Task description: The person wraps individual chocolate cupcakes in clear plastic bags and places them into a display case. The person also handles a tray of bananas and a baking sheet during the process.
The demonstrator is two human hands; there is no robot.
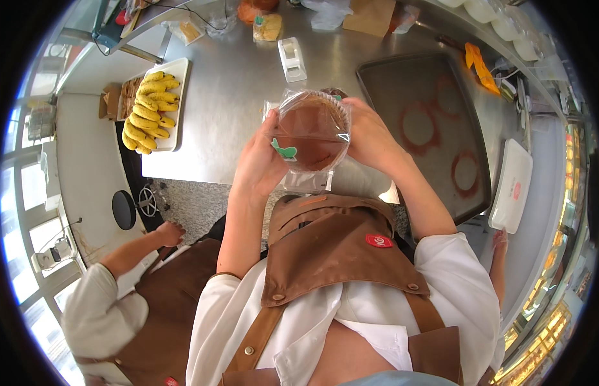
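Between my two hands, over the near edge of the steel table, is a round brown baked item (311, 128) in clear plastic wrap, with a pleated paper rim on its right side. A green sticker sits on the wrap at its lower left. My left hand (263, 157) grips the left side of the package. On the right side, my right hand (369, 132) holds the wrap near the pleated rim; its fingertips are partly hidden behind the package. A white tape dispenser (292, 60) stands on the table beyond the package.
Bananas (147, 113) lie on a white tray (179, 111) at the left. A dark baking tray (425, 125) with reddish rings lies right, a white tray (512, 183) beyond it. Bagged items (268, 27) stand at the back. A co-worker's arm (130, 251) is at left; another person's hand (499, 239) is at right.
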